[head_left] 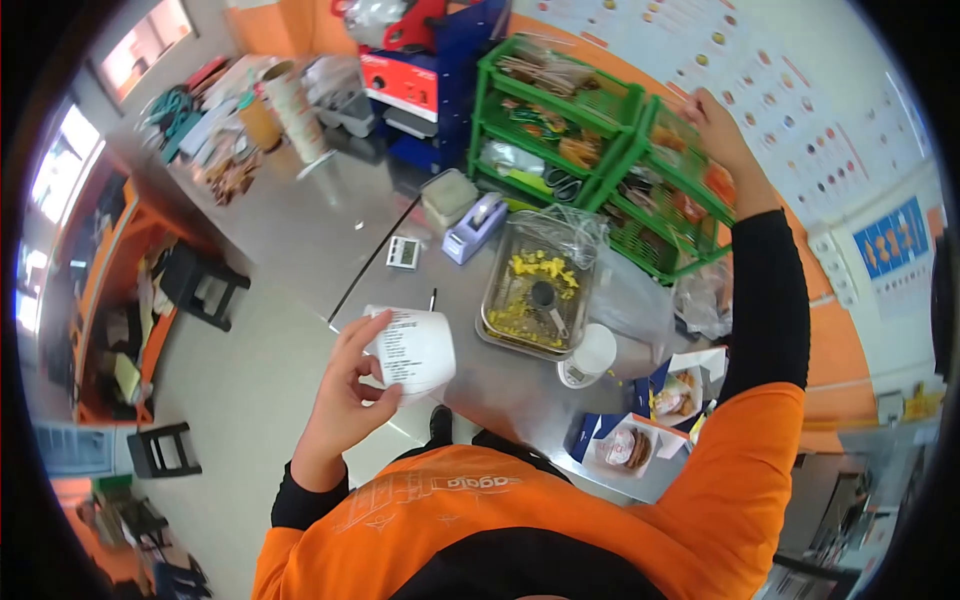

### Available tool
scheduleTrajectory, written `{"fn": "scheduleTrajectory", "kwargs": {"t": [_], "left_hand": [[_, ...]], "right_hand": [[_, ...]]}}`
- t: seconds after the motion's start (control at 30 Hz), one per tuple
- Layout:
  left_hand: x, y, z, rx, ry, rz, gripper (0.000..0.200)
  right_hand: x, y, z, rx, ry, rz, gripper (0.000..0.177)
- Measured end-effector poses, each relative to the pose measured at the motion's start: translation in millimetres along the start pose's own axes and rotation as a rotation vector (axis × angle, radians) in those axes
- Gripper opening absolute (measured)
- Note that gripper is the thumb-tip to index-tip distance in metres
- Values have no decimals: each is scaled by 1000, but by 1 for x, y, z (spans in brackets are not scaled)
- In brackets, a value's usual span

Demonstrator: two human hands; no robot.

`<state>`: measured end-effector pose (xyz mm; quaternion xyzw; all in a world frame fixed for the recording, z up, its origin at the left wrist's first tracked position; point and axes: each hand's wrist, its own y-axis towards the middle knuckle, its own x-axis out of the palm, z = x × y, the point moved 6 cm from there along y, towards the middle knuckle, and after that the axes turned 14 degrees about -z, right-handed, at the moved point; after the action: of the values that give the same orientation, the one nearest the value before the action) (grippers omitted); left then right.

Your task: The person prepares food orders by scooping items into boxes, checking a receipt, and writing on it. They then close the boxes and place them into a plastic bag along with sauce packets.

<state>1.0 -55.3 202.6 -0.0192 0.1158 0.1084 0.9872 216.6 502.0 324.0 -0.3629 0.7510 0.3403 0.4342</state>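
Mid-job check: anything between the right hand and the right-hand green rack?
Nothing visible. The right hand is at the green rack's upper end; whether they touch, I can't tell. The paper is in the left hand, away from there.

Left hand (345, 395), left of centre, holding printed paper slip (418, 352). Right hand (714, 125), upper right, by green drawer rack (668, 188); grip unclear. Metal tray (490, 325) mid-frame on table (458, 290).

The person wears a bright orange top (650, 530) with short sleeves. Long black sleeves (770, 295) come out from under it, left and right. Pale letters (484, 482) and thin line drawings (375, 512) go across the front.
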Motion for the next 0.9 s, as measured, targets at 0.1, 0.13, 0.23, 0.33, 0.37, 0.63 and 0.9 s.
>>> {"fn": "scheduleTrajectory", "kwargs": {"t": [0.1, 0.13, 0.23, 0.33, 0.37, 0.63, 0.9], "left_hand": [[-1, 1, -4, -15, -75, -6, 83], [0, 0, -4, -11, -73, -10, 83], [-1, 3, -2, -1, -54, -32, 84], [0, -1, -3, 1, -75, -33, 84], [-1, -3, -11, -1, -97, -27, 85], [-2, 2, -29, 26, -141, -78, 83], [25, 38, -23, 37, -129, -338, 82]], "right_hand": [[-5, -5, -13, 48, -17, 96, 7], [-1, -6, -12, 96, -65, 124, 7], [12, -9, 14, 151, 29, 194, 8], [5, -20, 12, 147, 282, 149, 10], [2, -30, 1, 154, 379, 119, 11], [22, -231, -104, 232, 858, -444, 14], [146, -460, -155, 817, 758, -599, 18]]}}
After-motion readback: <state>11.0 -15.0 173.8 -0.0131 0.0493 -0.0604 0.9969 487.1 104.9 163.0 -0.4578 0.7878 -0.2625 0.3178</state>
